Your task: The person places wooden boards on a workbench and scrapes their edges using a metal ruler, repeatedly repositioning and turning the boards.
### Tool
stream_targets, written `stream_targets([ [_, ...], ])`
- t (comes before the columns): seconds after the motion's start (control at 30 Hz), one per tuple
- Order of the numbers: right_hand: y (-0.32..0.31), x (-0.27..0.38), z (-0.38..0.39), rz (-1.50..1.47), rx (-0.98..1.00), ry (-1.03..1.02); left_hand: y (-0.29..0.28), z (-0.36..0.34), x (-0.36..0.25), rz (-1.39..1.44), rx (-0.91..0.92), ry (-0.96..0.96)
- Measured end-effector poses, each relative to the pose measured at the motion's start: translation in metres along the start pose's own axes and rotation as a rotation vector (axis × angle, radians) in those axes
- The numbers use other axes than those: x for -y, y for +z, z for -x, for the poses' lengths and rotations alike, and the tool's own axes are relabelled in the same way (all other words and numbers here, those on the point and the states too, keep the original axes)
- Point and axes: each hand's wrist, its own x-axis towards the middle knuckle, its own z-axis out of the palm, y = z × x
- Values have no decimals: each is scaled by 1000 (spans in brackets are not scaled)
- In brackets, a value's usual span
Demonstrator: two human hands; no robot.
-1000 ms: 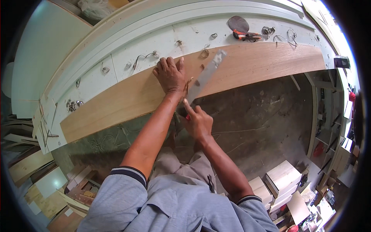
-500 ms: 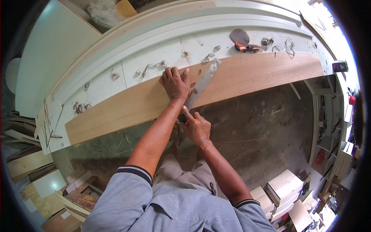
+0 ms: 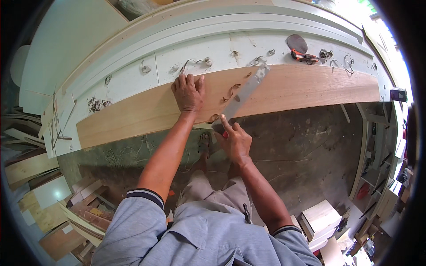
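On a long pale wooden board (image 3: 310, 86), laid along a white worktop (image 3: 124, 80), my left hand (image 3: 188, 93) rests near the far edge, fingers bent and slightly apart. My right hand (image 3: 235, 142) is closed on the red handle of a long flat metal blade (image 3: 248, 88), index finger pointing along it. The blade lies slanted across the board, to the right of my left hand. Thin curled shavings (image 3: 230, 93) lie beside it. Farther back are an orange box cutter (image 3: 301, 55), a grey oval disc (image 3: 296, 42) and several more curls along the worktop.
My foot (image 3: 204, 142) shows on the concrete floor (image 3: 297, 142) below. Open shelving (image 3: 377, 155) stands at the right. Stacked pale wooden pieces (image 3: 319, 219) are at lower right, panels and offcuts (image 3: 44, 199) at lower left, thin strips (image 3: 57, 124) at the worktop's left end.
The view has shifted. My left hand has moved leftward along the board, away from the blade, uncovering curls. My right hand still holds the blade at a similar slant.
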Motion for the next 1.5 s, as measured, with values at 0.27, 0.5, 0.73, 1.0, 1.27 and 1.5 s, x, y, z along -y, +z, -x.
stream_targets([
  [0.27,7,29,7,40,64,35,-3,0,6,-32,-6,-36],
  [0.5,19,38,22,26,116,74,-3,-6,9,4,13,-54],
  [0.73,21,59,29,40,87,132,-4,1,13,-9,4,-59],
  [1.0,37,72,14,50,30,83,2,6,15,3,-3,-55],
  [1.27,55,87,17,-3,4,44,-1,1,17,23,-19,-80],
  [1.5,68,103,14,-46,-14,70,-5,-2,8,75,-24,-102],
])
